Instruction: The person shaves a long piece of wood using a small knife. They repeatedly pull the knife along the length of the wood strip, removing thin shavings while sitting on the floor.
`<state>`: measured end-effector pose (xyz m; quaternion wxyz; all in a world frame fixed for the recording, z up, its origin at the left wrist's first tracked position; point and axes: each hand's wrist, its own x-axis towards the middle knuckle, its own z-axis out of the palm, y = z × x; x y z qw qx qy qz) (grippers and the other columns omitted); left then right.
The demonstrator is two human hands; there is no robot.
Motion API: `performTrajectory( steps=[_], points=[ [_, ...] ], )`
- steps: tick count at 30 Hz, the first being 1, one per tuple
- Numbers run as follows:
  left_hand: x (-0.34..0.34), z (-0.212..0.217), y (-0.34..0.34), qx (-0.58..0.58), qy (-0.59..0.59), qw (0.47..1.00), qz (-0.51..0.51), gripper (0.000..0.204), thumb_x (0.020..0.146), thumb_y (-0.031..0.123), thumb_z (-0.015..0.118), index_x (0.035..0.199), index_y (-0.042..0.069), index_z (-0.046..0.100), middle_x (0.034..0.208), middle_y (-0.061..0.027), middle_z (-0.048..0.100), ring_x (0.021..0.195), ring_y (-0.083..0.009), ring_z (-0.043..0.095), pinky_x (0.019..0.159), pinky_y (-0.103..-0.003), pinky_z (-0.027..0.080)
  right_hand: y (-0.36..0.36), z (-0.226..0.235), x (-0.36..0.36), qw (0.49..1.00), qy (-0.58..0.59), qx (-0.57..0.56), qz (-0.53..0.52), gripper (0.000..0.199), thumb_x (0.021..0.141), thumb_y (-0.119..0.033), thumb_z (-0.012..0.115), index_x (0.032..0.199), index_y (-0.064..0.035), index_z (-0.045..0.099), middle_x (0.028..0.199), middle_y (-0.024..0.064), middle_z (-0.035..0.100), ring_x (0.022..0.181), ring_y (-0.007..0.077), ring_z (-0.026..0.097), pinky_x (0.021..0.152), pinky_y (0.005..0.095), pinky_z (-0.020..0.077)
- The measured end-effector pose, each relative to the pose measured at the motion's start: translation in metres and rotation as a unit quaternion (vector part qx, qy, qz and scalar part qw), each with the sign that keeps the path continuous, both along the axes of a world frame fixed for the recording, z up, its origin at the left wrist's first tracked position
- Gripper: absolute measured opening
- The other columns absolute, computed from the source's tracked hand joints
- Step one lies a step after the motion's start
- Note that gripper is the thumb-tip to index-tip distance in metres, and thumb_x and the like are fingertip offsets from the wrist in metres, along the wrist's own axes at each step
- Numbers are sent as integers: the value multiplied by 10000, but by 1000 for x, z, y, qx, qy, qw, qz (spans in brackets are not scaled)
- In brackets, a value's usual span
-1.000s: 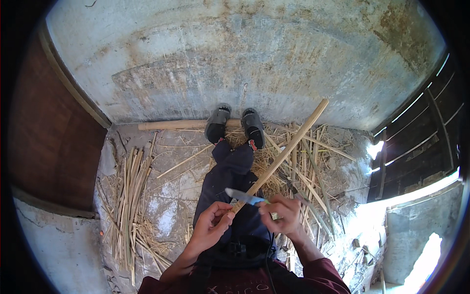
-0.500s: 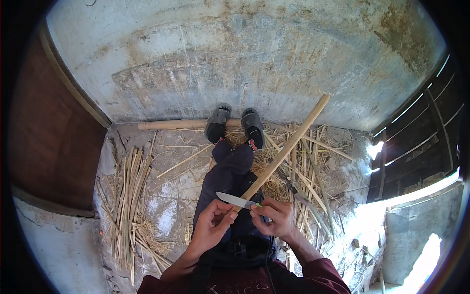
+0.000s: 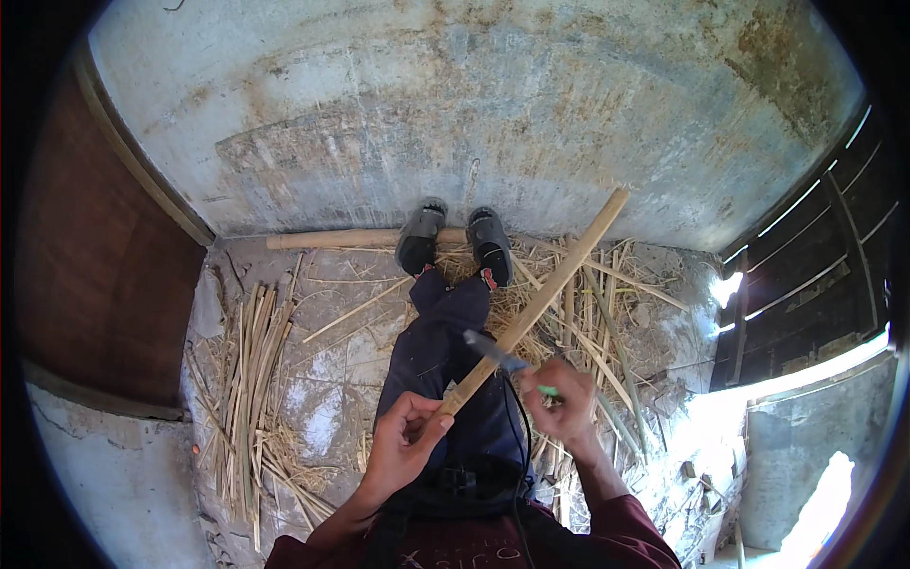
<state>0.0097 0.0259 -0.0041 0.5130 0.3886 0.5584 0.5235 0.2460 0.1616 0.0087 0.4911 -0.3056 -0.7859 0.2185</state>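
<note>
A long split bamboo strip (image 3: 555, 282) slants from my lap up to the right, over my crossed legs. Its near end is pinched between the thumb and fingers of my left hand (image 3: 408, 434). My right hand (image 3: 564, 398) is closed round the green handle of a knife, which the fist partly hides. The knife blade (image 3: 493, 352) lies across the strip a short way up from my left hand and is smeared by motion. Whether its edge touches the bamboo I cannot tell.
To the left lies a bundle of thin bamboo strips (image 3: 251, 389). More strips and shavings (image 3: 607, 332) litter the floor on the right. A bamboo pole (image 3: 332, 240) rests along the foot of the wall (image 3: 474, 114), by my shoes (image 3: 488, 242). A dark cord (image 3: 521, 427) hangs near my right hand.
My right hand has moved right and slightly up the strip with the knife, away from the left hand. The strip has turned slightly, its far end shifting left.
</note>
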Motion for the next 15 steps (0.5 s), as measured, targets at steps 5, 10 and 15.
performTrajectory(
  steps=[5, 10, 15],
  points=[
    [10, -2, 7, 15, 28, 999, 11, 178, 1055, 56, 748, 1159, -6, 617, 1034, -89, 782, 939, -58, 710, 793, -224, 539, -33, -2, -22, 996, -76, 13, 49, 149, 817, -67, 861, 915, -129, 767, 726, 18, 661, 513, 177, 632, 452, 333, 483],
    [10, -2, 8, 64, 33, 997, 32, 198, 1037, 43, 765, 1136, -15, 604, 1023, -107, 788, 915, -69, 727, 755, -221, 549, -31, -9, -22, 997, -59, 11, 40, 202, 805, -81, 875, 975, -143, 788, 723, -1, 648, 498, 175, 614, 433, 327, 459],
    [13, 0, 5, 70, 55, 996, 29, 218, 1023, 43, 783, 1128, -23, 603, 1005, -113, 790, 906, -77, 739, 726, -229, 556, -31, -5, -21, 996, -66, 26, 61, 207, 801, -75, 867, 981, -135, 783, 727, 0, 652, 496, 172, 611, 432, 319, 451]
  ],
)
